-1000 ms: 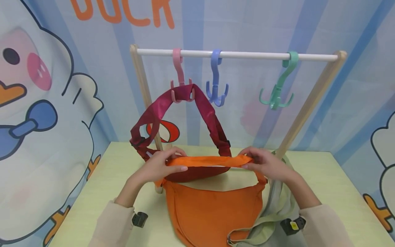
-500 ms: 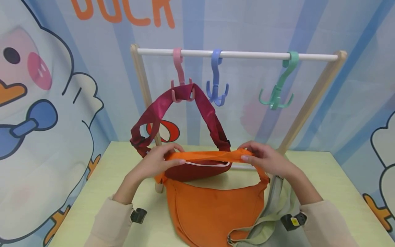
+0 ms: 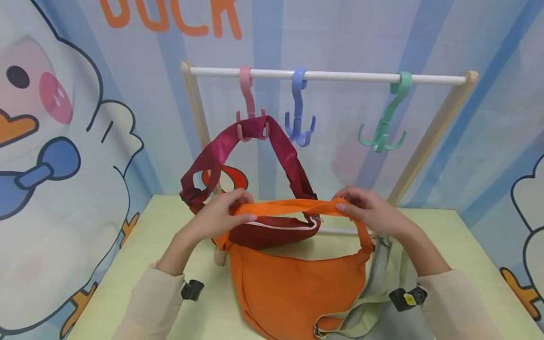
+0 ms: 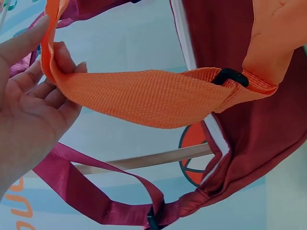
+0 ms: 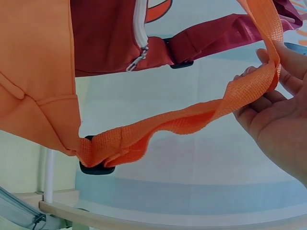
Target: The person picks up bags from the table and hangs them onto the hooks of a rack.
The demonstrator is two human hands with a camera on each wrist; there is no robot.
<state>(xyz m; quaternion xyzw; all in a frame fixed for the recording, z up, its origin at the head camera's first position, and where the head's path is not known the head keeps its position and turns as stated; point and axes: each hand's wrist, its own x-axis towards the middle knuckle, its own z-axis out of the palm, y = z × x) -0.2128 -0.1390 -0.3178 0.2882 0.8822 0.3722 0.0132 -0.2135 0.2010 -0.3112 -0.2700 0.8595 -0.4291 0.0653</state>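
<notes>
An orange bag (image 3: pixel 297 288) stands upright at the front, its strap (image 3: pixel 293 206) stretched level above it between two hands. The left hand (image 3: pixel 221 215) pinches the strap's left end; in the left wrist view this hand (image 4: pixel 33 100) has thumb and fingers round the webbing (image 4: pixel 139 96). At the strap's right end the right hand (image 3: pixel 374 212) grips it, and the right wrist view shows that hand (image 5: pixel 278 105) around the band (image 5: pixel 192 117). Behind, a dark red bag (image 3: pixel 267 236) hangs by its strap from a pink hook (image 3: pixel 246 92).
A rack with a white bar (image 3: pixel 348 76) carries a blue hook (image 3: pixel 298 108) and a green hook (image 3: pixel 388 113), nothing hanging on either. A grey-green bag (image 3: pixel 382 302) lies at the right front of the table (image 3: pixel 127 264), partly under the right forearm.
Both hands have risen with the orange strap and moved slightly away from the camera. More of the dark red bag's white zip shows beneath the strap.
</notes>
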